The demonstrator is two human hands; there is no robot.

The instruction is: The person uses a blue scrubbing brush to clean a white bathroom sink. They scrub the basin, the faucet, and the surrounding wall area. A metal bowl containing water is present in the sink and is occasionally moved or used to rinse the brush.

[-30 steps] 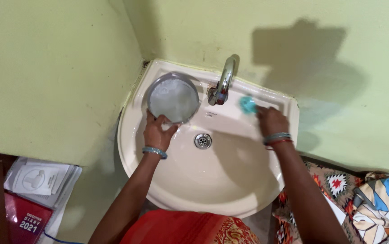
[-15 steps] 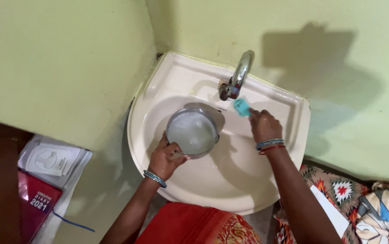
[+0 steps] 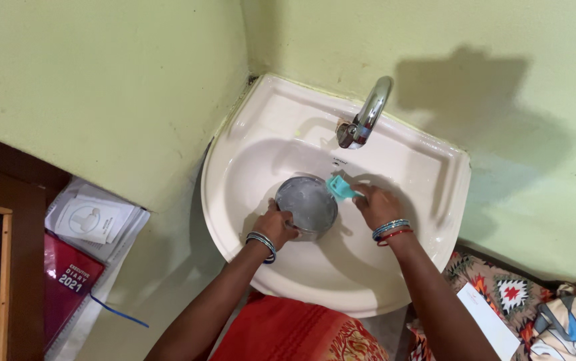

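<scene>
A round steel bowl [image 3: 307, 202] sits low in the middle of the cream wash basin [image 3: 428, 175]. My left hand [image 3: 276, 226] grips the bowl's near-left rim. My right hand [image 3: 373, 204] holds a small teal scrubber [image 3: 339, 187] against the bowl's right rim. Both wrists wear bangles. A chrome tap [image 3: 368, 117] stands at the back of the basin, above the bowl, with no water seen running.
Pale green walls meet in a corner behind the basin. At the lower left, papers [image 3: 90, 220] and a red diary [image 3: 67, 291] lie beside a wooden frame [image 3: 14, 267]. Patterned cloth [image 3: 535, 311] lies at the lower right.
My left hand brought the bowl from the basin's back-left ledge down into the middle. My right hand moved the scrubber from the right ledge to the bowl's rim.
</scene>
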